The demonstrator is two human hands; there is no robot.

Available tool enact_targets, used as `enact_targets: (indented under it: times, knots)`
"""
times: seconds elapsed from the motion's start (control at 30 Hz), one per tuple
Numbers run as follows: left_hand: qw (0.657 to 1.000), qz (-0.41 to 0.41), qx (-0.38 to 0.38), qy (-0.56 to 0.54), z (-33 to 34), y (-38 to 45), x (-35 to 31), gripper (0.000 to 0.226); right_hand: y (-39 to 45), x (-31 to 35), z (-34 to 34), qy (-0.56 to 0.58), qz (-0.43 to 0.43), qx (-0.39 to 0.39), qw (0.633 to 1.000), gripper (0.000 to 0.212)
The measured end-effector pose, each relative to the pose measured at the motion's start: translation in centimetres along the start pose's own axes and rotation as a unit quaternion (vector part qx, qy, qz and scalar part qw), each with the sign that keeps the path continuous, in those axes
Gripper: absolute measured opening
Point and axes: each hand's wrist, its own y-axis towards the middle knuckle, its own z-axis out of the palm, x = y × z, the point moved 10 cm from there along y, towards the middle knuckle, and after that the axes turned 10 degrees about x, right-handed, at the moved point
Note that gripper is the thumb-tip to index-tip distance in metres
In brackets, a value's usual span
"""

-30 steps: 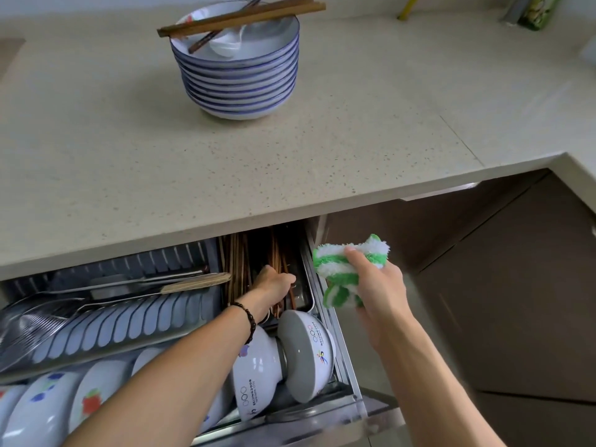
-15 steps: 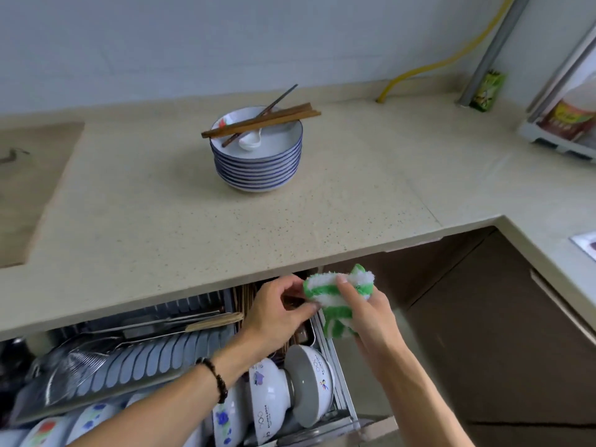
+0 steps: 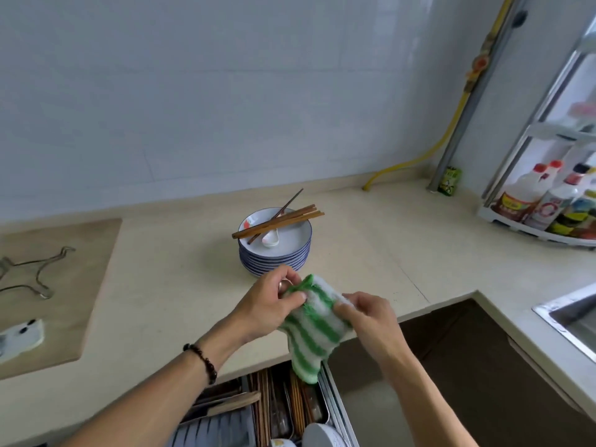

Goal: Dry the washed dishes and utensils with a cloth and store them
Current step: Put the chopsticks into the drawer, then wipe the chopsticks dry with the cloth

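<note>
Cloth [image 3: 312, 327]: fluffy terry, green-and-white stripes, matt. Surface [image 3: 371, 240]: speckled beige stone look, smooth, low sheen. Stacked plates [image 3: 275, 250]: glossy glazed ceramic, blue rims. Chopsticks [image 3: 279, 221]: brown wood. Sink [image 3: 561, 306], right edge: brushed metal. Wall [image 3: 225, 91]: glossy tile.

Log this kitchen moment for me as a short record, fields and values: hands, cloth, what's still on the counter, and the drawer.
left hand: pinches one edge of the cloth
right hand: grips the opposite edge
cloth: green and white striped, spread between both hands, lower end hanging over the drawer
plates: stacked on the countertop
chopsticks: lying across the top plate
spoon: white, in the top plate
drawer: open below the counter, chopsticks inside
</note>
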Motion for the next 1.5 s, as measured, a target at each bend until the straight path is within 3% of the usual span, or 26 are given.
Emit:
enact_targets:
  times: [0.13, 0.2, 0.43, 0.6, 0.8, 0.97, 1.13, 1.23, 1.5]
  knots:
    - [1.000, 0.013, 0.019, 0.019, -2.5, 1.7, -1.1, 0.012, 2.0, 4.9, 2.3, -0.004, -0.024, 0.060, 0.998, 0.024]
    - [0.999, 0.016, 0.026, 0.031, -3.6, 2.7, -1.5, 0.015, 3.5, 5.7, 3.6, -0.062, -0.008, 0.085, 0.994, 0.023]
    - [0.990, -0.018, -0.040, 0.136, -9.0, 7.1, -0.2, 0.009, 8.8, 6.3, 1.1, -0.195, 0.045, -0.022, 0.980, 0.019]
    - [0.931, -0.081, -0.065, 0.349, -12.0, 12.3, 2.5, 0.025, 13.8, 5.0, -1.7, -0.199, 0.079, -0.049, 0.975, 0.021]
    - [0.853, -0.146, -0.059, 0.498, -11.9, 18.5, 4.7, 0.035, 19.4, 3.6, -3.4, -0.175, 0.080, -0.021, 0.981, 0.017]
    - [0.835, -0.178, -0.038, 0.520, -11.2, 22.0, 6.6, 0.049, 22.4, 2.9, -3.7, -0.157, 0.068, -0.005, 0.985, 0.017]
    - [0.812, -0.189, -0.058, 0.550, -11.2, 23.3, 7.7, 0.024, 23.5, 1.8, -4.0, -0.139, 0.064, 0.019, 0.988, 0.017]
    - [0.800, -0.171, -0.071, 0.571, -10.8, 23.1, 7.6, 0.020, 23.9, 1.5, -4.5, -0.135, 0.060, 0.019, 0.989, 0.016]
    - [0.815, -0.109, -0.127, 0.555, -11.0, 21.8, 7.3, 0.025, 24.0, 0.9, -4.4, -0.127, 0.057, 0.023, 0.990, 0.019]
